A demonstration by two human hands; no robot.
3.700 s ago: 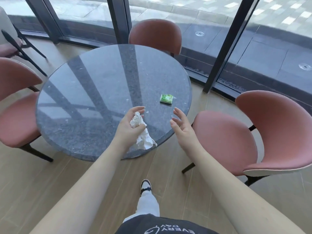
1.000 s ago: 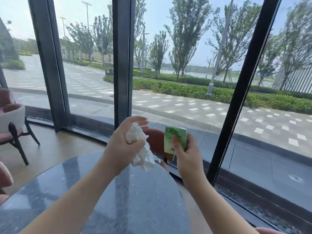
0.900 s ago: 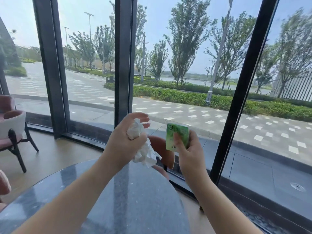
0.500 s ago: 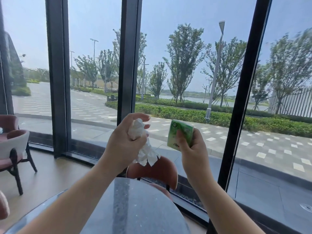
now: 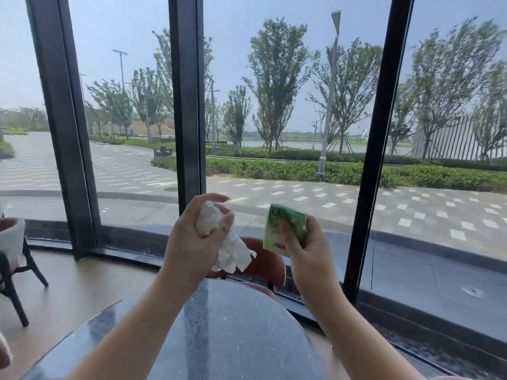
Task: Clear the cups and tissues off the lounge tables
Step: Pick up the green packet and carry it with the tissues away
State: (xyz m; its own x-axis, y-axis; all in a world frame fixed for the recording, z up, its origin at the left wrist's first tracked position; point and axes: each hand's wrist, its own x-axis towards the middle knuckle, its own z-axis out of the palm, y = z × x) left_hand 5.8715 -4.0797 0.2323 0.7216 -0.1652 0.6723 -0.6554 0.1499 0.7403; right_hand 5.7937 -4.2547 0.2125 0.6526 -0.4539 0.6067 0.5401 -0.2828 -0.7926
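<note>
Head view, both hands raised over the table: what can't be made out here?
- Round table: its near part is cut off by the bottom edge and covered by the forearms.
- Green tissue pack: print too small; the right hand covers its lower corner.
- Crumpled tissue: its middle is hidden inside the left hand.

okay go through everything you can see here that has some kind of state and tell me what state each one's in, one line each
left hand: raised over the table, fingers curled round the tissue
crumpled white tissue: balled up, its tail hanging below the palm
right hand: raised, pinching the pack
green tissue pack: held upright off the table, thumb across its front
round dark table: the part in view is bare
reddish chair: standing behind the table, unoccupied
</note>
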